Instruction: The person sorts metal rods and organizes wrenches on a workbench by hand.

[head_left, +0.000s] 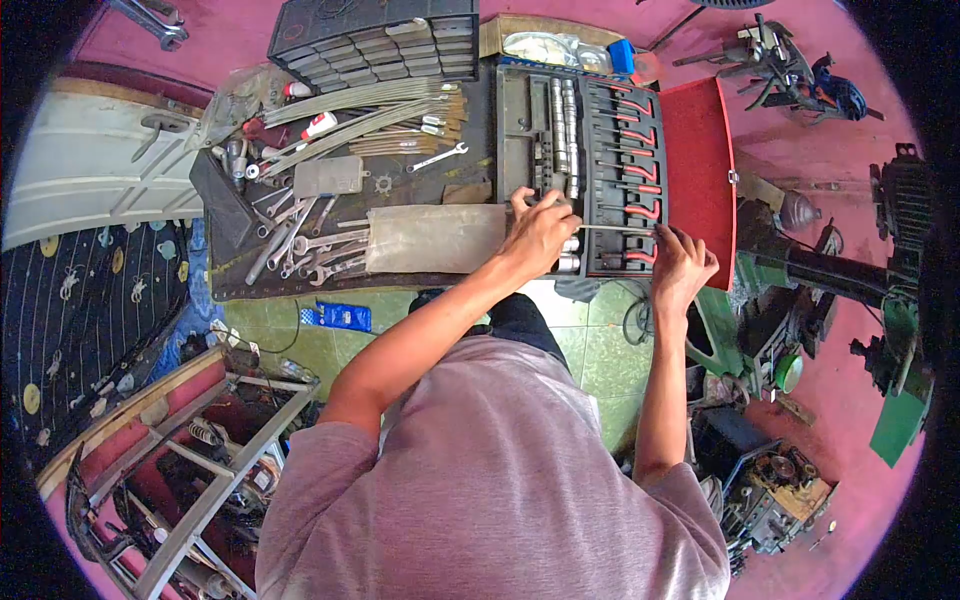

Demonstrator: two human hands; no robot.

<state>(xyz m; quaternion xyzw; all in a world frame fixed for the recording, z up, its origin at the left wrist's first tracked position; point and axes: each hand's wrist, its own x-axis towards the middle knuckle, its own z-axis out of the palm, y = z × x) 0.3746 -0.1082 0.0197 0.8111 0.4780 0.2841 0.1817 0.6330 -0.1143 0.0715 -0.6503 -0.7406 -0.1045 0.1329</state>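
A thin metal rod (618, 229) lies crosswise over the open toolbox, between my two hands. My left hand (541, 232) has its fingers bent around the rod's left end, above the socket tray (517, 150). At the other end, my right hand (684, 262) pinches the rod beside the red lid (697, 160). Red-handled tools (642, 172) sit in a row in the dark tray beneath. Just left of my left hand, a flat translucent pouch (435, 238) lies on the bench with wrench ends sticking out of it.
Loose wrenches (300, 240) and long metal rods (370, 115) cover the bench's left side. A drawer cabinet (378, 45) stands behind them. An open carton (560, 45) is behind the toolbox. Machinery (800, 270) stands at the right; a metal frame (225, 480) is at lower left.
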